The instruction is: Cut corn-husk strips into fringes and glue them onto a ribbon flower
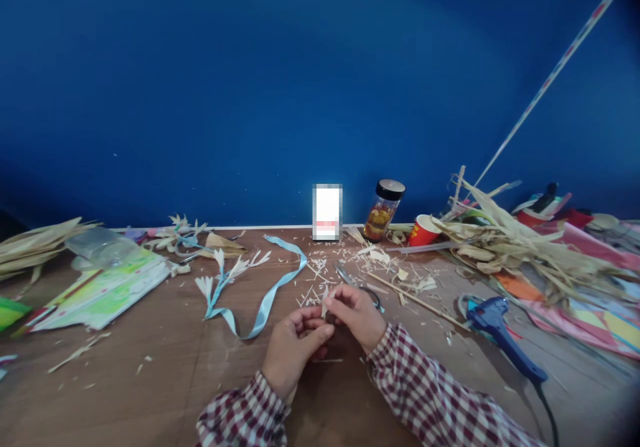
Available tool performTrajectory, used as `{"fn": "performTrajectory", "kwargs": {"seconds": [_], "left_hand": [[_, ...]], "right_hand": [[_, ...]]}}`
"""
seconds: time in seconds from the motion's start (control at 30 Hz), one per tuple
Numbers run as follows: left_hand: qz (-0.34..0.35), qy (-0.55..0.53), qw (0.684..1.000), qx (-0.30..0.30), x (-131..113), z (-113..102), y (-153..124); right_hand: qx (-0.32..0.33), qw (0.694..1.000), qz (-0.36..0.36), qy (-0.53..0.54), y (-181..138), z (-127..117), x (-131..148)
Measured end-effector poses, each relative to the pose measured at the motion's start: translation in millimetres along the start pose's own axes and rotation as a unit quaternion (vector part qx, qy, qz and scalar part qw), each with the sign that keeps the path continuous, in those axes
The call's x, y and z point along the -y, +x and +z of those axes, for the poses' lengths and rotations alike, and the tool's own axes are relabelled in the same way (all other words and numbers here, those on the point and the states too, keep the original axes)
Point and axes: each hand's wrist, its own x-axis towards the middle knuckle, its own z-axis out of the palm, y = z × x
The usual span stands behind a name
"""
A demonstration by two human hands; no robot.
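My left hand (297,348) and my right hand (356,312) meet over the middle of the brown table. Between their fingertips sits a small pale piece of husk (325,309), mostly covered by the fingers. The thumb and fingers of each hand are pinched together around it. Just behind my right hand lie scissors (343,272), their dark handles partly hidden by it. Short pale clippings (313,295) are scattered in front of my fingers. Left of my hands, a light blue ribbon (266,306) curves away from a sprig of white husk flowers (223,280) with blue-wrapped stems.
A blue glue gun (505,337) with its cord lies at the right, near a thin stick (420,300). Dried husks (520,234) are heaped behind it. A lidded jar (384,212) and red paper cup (423,230) stand near the blue wall. Green-and-white paper (110,294) lies left.
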Motion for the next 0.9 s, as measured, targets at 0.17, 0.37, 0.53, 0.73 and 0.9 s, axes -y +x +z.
{"fn": "performTrajectory", "kwargs": {"seconds": [0.17, 0.37, 0.53, 0.73, 0.9], "left_hand": [[0.019, 0.019, 0.999, -0.030, 0.9, 1.2, -0.2], [0.014, -0.014, 0.999, -0.032, 1.5, -0.4, 0.7], [0.004, -0.022, 0.999, -0.038, 2.4, -1.3, 0.1], [-0.002, -0.013, 0.999, -0.035, 3.0, 0.4, 1.6], [0.026, 0.005, 0.999, -0.045, 3.4, 0.9, 1.1]], "right_hand": [[0.024, 1.000, -0.011, -0.011, -1.4, 1.0, -1.8], [0.046, 0.998, 0.026, 0.024, -3.7, 4.2, -0.9], [0.028, 0.999, 0.012, 0.021, -4.1, 4.1, -0.6], [-0.009, 1.000, -0.005, -0.013, -3.2, 1.8, 2.1], [0.014, 0.999, -0.014, -0.029, -4.8, 2.1, 4.7]]}}
